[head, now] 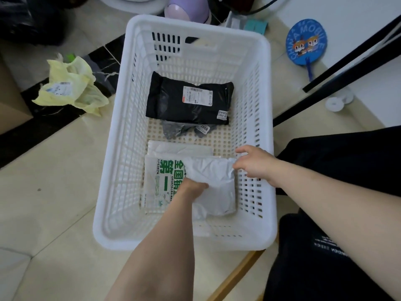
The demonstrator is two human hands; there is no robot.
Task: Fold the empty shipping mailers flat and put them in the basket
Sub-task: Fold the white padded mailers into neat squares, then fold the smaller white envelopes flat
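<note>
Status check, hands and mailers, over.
Left hand on white mailer in basket, grip hidden. Right hand relaxed, touches its corner. Yellow mailer crumpled on floor, outside.

A: What is carrying everything here?
B: A cream tiled floor (54, 192), with a black marbled strip (54, 118) running across it at the left.
A: And what is lying on it?
B: A white slatted basket (184, 242) is sitting in the middle. A crumpled yellow mailer (71, 85) is lying to its left, partly on the strip. A round blue fan (306, 41) is lying well off to its right.
</note>
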